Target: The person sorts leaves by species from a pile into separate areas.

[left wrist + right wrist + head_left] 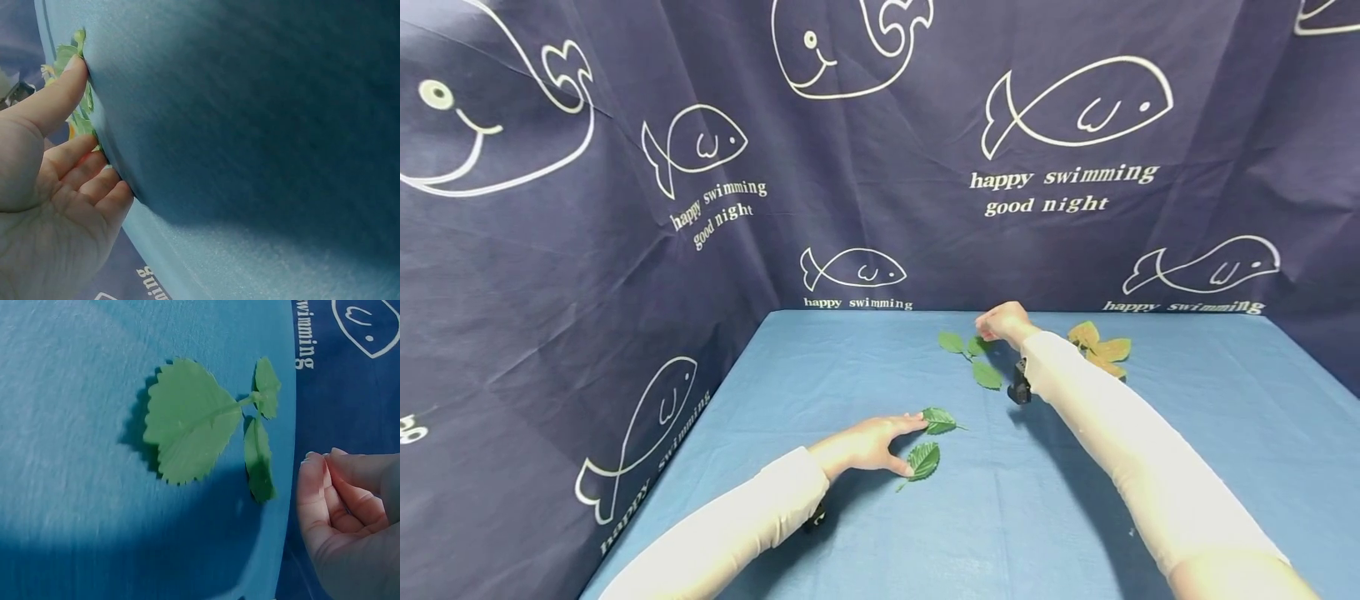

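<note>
Two single green leaves lie on the blue cloth near my left hand [867, 443]. Its extended fingers touch the upper leaf [938, 420], while the thumb rests at the base of the lower leaf [923, 461]. In the left wrist view the thumb and fingers are spread apart, with green leaf edges [64, 57] beside the thumb tip. Farther back, a sprig of three green leaves [190, 422] lies flat. My right hand [1006, 323] is just above and beside that sprig, fingers curled and thumb tip against the index fingertip. Nothing shows between those fingertips in the right wrist view.
A cluster of yellowish leaves [1110, 349] lies at the back right, partly behind the right sleeve [1120, 442]. Blue cloth [970, 533] covers the table. A dark curtain [865, 183] with white fish drawings hangs behind and at the left.
</note>
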Demonstrator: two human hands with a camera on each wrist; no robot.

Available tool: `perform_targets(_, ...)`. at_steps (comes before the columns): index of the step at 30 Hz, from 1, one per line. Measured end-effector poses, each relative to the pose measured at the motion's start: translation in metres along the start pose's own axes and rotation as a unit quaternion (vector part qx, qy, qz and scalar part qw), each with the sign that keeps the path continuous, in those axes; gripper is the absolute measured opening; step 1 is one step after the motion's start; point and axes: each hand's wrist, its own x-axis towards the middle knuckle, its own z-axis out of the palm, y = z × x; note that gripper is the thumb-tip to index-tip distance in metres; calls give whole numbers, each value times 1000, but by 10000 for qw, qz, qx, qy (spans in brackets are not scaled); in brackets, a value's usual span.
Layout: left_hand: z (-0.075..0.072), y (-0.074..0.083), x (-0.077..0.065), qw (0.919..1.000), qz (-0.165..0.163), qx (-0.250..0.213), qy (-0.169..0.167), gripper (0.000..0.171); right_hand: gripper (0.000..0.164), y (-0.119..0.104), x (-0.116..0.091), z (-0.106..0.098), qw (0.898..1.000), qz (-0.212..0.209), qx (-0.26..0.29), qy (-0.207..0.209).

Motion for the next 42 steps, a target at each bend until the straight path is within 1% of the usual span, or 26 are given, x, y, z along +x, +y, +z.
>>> perform_targets(6, -1, -4, -2, 9999, 53, -91, 42, 77, 31, -4, -10, -6, 9999, -105, -40, -100)
perform_targets(12, -3, -5, -3, 9996, 133, -258, 73, 75, 31, -2, -17, -8, 9996, -168, 181, -155)
perform_targets(17, -2, -6, -2, 9996, 152, -195, 114, 74, 31, 6, -23, -7, 9984, -190, 359, -393)
perform_targets(22, -2, -4, -2, 9995, 142, -223, 142, 74, 34, 13, -27, -1, 9959, -243, 543, -678)
perform_targets(26, -4, -2, -1, 9986, 277, -377, 252, 71, 35, 13, -33, 5, 9939, -311, 618, -854)
perform_targets(31, -9, 0, 2, 9965, 568, -443, 432, 67, 34, 9, -44, 12, 9934, -401, 418, -986)
perform_targets(35, -14, 2, 5, 9967, 575, -343, 466, 66, 35, 8, -52, 20, 9916, -452, 348, -1159)
perform_targets(39, -11, 5, 6, 9966, 619, -136, 520, 66, 36, 8, -60, 26, 9891, -471, 289, -1364)
perform_targets(40, -10, 6, 6, 9962, 629, -103, 592, 64, 36, 7, -62, 27, 9887, -478, 251, -1401)
perform_targets(42, -8, 8, 5, 9940, 648, -152, 868, 60, 35, 6, -66, 29, 9878, -479, 155, -1471)
